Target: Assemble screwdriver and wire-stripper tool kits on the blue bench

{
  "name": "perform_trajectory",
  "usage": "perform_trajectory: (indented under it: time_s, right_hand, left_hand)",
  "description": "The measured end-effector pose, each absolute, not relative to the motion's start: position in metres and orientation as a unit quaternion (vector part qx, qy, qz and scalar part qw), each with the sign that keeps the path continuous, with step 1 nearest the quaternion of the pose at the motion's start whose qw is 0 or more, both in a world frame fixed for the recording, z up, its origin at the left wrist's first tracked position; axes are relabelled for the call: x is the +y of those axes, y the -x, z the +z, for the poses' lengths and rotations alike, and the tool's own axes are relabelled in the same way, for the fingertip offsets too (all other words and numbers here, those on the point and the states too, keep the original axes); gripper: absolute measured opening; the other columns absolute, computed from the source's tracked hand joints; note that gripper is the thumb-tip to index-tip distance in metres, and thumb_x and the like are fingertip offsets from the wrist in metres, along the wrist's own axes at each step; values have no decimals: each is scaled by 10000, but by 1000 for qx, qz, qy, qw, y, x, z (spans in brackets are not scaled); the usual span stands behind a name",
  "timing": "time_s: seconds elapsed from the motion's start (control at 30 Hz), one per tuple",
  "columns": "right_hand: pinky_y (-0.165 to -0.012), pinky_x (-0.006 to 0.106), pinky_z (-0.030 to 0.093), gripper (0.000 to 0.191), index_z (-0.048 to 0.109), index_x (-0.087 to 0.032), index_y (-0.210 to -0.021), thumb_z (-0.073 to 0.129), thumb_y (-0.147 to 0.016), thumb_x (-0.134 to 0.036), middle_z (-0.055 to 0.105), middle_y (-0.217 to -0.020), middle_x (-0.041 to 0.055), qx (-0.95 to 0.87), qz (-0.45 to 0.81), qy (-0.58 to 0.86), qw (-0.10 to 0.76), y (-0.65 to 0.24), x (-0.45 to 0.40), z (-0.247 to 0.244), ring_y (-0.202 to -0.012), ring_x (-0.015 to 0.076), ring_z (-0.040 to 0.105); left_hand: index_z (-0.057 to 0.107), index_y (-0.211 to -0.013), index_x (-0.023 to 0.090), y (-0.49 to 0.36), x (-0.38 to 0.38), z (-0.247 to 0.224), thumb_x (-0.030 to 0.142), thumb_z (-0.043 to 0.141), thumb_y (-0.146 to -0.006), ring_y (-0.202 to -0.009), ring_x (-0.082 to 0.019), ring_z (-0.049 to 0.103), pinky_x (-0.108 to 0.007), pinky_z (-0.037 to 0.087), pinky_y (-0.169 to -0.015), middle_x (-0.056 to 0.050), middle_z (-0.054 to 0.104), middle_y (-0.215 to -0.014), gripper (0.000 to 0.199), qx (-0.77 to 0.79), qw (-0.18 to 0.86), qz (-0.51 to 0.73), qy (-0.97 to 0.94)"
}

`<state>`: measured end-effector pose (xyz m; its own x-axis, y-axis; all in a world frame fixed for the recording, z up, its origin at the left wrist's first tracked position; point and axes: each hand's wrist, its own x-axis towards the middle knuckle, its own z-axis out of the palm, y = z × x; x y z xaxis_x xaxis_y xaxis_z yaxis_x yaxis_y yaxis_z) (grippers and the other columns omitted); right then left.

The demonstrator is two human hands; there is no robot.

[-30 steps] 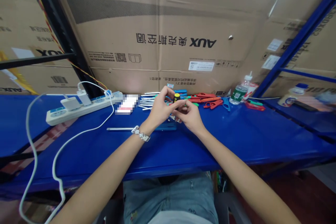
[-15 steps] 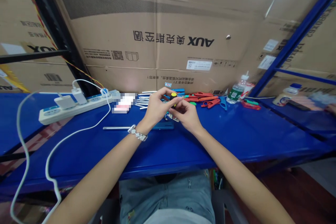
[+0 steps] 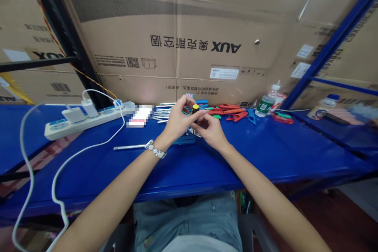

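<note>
Over the middle of the blue table, my left hand [image 3: 177, 120] is closed around a screwdriver [image 3: 195, 108] with a black handle and yellow end, held upright. Close against it, my right hand [image 3: 213, 130] is closed, its thumb and fingers pinched near the screwdriver's lower part. A small part with shiny metal bits [image 3: 195, 132] shows below the fingers; its shape is mostly hidden. Beneath my left wrist, a long metal rod [image 3: 130, 147] and a blue flat piece [image 3: 184, 140] lie on the table, partly covered by the hand and bracelet.
Several silver rods [image 3: 162, 115] lie behind my left hand. Red plastic tools [image 3: 236, 115] and a blue one [image 3: 251, 116] lie to the right, near a bottle [image 3: 264, 106]. A power strip [image 3: 88, 121] with white cables stands left. Cardboard boxes [image 3: 132, 86] wall the back.
Both hands stay in nearly the same place, with the fingers of my left hand shifted slightly around the screwdriver. The metal rod's free end sits a little further left and lower.
</note>
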<state>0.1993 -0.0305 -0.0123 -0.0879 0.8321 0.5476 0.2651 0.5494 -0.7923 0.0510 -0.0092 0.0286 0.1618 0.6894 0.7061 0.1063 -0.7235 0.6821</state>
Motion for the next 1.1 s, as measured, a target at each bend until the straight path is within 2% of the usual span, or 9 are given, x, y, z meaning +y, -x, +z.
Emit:
perform_trajectory:
  time_s: [0.1,0.17,0.3,0.43,0.57,0.7,0.9,1.0,1.1]
  right_hand:
    - [-569,298,468,332,577,-217,-837,691,-875,-526,647,-742,8,-718,321,364,499,-204,-32,-9,-587,152,581]
    - [-560,300,477,301,599,-215,-894,652,-911,-511,686,-806,25,-726,347,352,478,-206,-33,-8,-579,151,602]
    - [-552,307,500,288,603,-224,-934,634,-923,-510,681,-779,22,-725,333,361,483,-203,-30,-14,-580,163,626]
    - [-482,312,498,401,565,-248,-950,772,-791,-553,605,-635,-30,-664,334,382,549,-196,-24,-19,-533,189,629]
    - [-445,298,469,467,496,-240,-764,782,-748,-608,664,-662,5,-648,373,377,547,-195,-24,-15,-510,173,619]
    - [-426,271,440,418,557,-219,-803,755,-786,-587,704,-709,25,-662,387,372,523,-199,-28,-12,-520,162,620]
    - [-501,281,481,327,593,-226,-964,714,-856,-510,667,-710,-7,-673,347,367,540,-194,-31,-16,-519,150,617]
    - [-477,276,458,413,509,-241,-804,809,-752,-519,563,-615,-49,-643,332,383,574,-192,-28,-18,-478,143,577]
    - [-505,284,476,432,480,-237,-741,749,-797,-571,605,-651,-16,-657,333,379,560,-195,-27,-18,-519,149,588]
  left_hand:
    - [665,-1112,236,-44,-10,30,434,612,-948,-1029,-206,657,-333,539,-812,-96,710,-1115,262,243,299,519,-763]
    - [677,-1127,239,-39,-10,31,450,523,-993,-975,-204,680,-320,549,-752,-98,725,-1099,294,225,337,478,-779]
    - [681,-954,220,-41,-6,31,427,684,-901,-792,-172,662,-302,527,-664,-55,703,-889,213,248,326,507,-758]
    - [564,-790,211,-52,-5,28,404,829,-759,-691,-136,587,-284,480,-619,1,612,-746,329,287,287,566,-718]
    - [636,-1022,215,-53,-7,26,430,700,-882,-845,-167,649,-287,512,-682,-63,697,-979,264,279,294,543,-735]
    - [651,-1163,206,-46,-9,27,425,502,-995,-937,-195,678,-301,538,-728,-95,719,-1074,314,240,325,504,-764]
    - [649,-944,197,-49,-4,26,359,757,-842,-808,-154,639,-276,502,-693,-32,685,-874,220,270,275,576,-721]
    - [646,-942,202,-54,-2,23,380,797,-810,-759,-141,592,-274,477,-664,-14,639,-832,268,295,242,591,-711]
    - [682,-1087,209,-51,-3,24,401,692,-900,-888,-169,617,-298,499,-736,-62,663,-994,268,287,225,568,-738]
